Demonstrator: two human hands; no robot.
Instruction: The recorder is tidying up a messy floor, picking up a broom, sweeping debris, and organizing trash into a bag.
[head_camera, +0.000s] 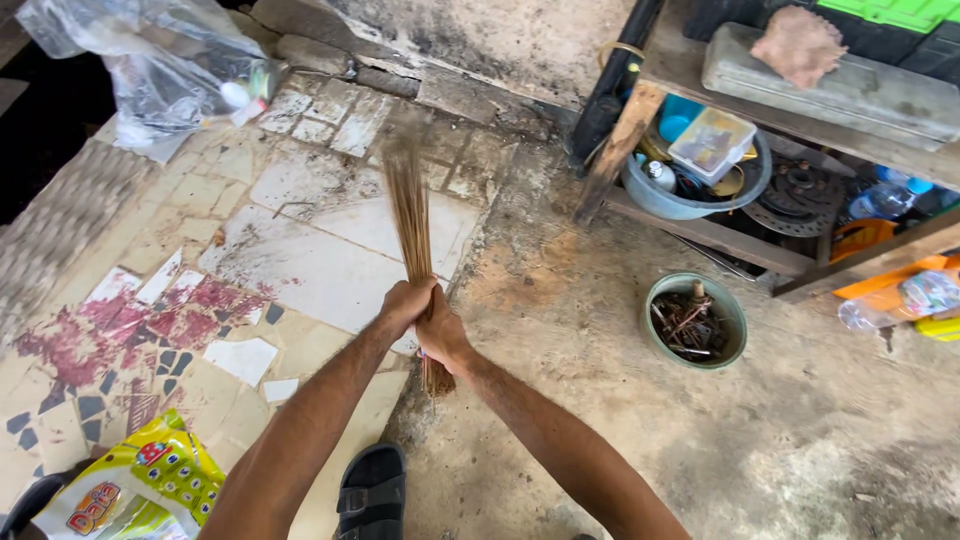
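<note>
In the head view, the person's left hand (403, 303) and right hand (441, 335) meet in the middle, both clenched around a bundle of thin brown broom sticks (410, 215). The left fingers wrap the bundle just above the right fingers, the two hands touching. The long part of the bundle rises away from the fingers toward a broken tiled floor (310, 260) and looks blurred at its far tip; a short stub (436, 378) sticks out below the right hand.

Below the hands, near the person's forearms, a foot in a black sandal (370, 492) rests on the floor. Left of and below the fingers lies a yellow printed plastic bag (140, 490). Far beyond the fingers, up and left, sits a clear plastic bag (150, 70). Right of the fingers, well apart, a green bowl of rusty nails (695, 320) stands on the concrete, and beyond it a wooden shelf (700, 232) holds a blue basin (690, 195) of odds and ends.
</note>
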